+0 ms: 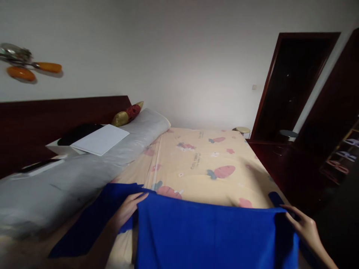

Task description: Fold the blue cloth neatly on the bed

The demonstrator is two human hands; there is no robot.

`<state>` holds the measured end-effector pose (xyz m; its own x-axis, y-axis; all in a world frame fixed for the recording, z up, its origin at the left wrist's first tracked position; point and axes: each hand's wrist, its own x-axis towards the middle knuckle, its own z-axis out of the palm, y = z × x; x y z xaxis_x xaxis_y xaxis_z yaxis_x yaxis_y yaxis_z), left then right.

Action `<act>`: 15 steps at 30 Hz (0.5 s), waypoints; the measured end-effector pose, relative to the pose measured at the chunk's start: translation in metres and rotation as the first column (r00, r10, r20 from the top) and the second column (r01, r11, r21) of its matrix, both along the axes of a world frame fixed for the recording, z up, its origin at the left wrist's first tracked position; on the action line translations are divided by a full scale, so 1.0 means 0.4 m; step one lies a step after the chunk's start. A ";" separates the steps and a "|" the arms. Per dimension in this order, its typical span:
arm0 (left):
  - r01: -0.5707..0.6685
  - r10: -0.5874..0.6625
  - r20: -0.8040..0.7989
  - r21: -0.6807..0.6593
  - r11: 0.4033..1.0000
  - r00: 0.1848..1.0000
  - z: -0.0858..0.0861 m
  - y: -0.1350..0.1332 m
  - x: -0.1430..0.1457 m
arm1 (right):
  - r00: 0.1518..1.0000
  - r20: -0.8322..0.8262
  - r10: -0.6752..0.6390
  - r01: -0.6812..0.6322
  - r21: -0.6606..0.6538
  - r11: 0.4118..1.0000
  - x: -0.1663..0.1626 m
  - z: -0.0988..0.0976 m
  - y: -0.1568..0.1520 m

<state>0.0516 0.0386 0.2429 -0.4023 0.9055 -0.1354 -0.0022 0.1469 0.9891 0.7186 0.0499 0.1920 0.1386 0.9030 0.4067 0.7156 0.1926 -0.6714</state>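
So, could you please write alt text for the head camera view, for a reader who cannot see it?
Two bare hands hold a blue cloth over a bed, the left hand and the right hand each at an upper corner. The bed sheet is cream with strawberry prints; a grey bolster lies along a dark headboard.

1. The cloth (207,235) is spread over the near end of the bed (202,164), between the left hand (126,211) and the right hand (304,228).
2. Beyond the left hand, a long bolster (70,179) runs along the bed's left side, with a flat board (99,139) lying on it.
3. Far past the right hand there's a stool (242,130) beside the doorway (294,86).
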 end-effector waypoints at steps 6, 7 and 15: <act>-0.141 0.138 0.031 0.284 0.948 0.990 0.092 0.179 0.016 | 0.971 -0.045 -0.233 0.237 0.250 0.939 -0.029 0.160 0.149; -0.133 0.138 0.005 0.310 0.942 0.990 0.109 0.194 0.004 | 0.970 -0.039 -0.241 0.242 0.293 0.925 -0.024 0.187 0.162; 0.076 0.039 -0.437 0.243 0.967 0.899 -0.015 0.135 -0.073 | 0.973 0.231 0.012 -0.054 0.176 0.983 0.035 0.060 0.170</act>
<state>0.0225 0.0926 0.2367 -0.3510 0.8939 0.2788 0.4368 -0.1070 0.8932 0.7326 0.1179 0.2162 -0.0052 0.8147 0.5799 0.8368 0.3210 -0.4435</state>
